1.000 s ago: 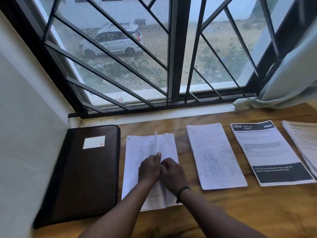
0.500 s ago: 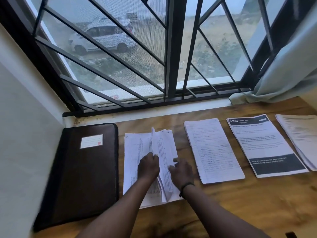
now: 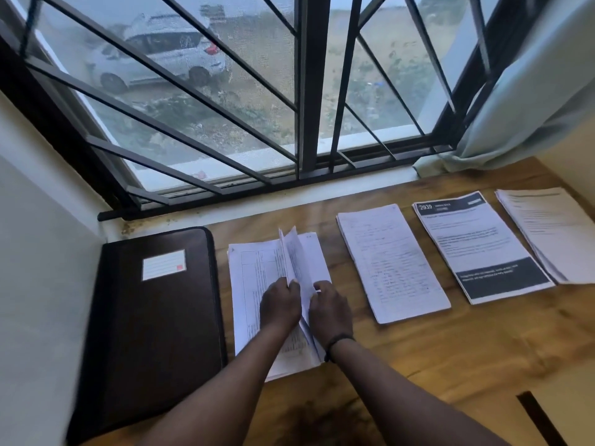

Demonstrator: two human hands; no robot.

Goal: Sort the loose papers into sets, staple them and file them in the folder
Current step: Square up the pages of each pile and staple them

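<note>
"2939" stands on the printed sheet's (image 3: 479, 246) dark header (other print too blurred).

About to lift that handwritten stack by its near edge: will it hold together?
Probably not. The handwritten stack looks like thin loose sheets, so it would likely droop. No staple is visible, so sheets may fan apart. On the smooth wooden desk it should slide easily.

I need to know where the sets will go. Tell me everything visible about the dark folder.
The folder is dark brown, leather-like, with rounded corners and a stitched rim. It lies flat and closed on the wooden table, against the left wall below the window. A white label with a red mark sits near its top. Neither hand touches it.
</note>
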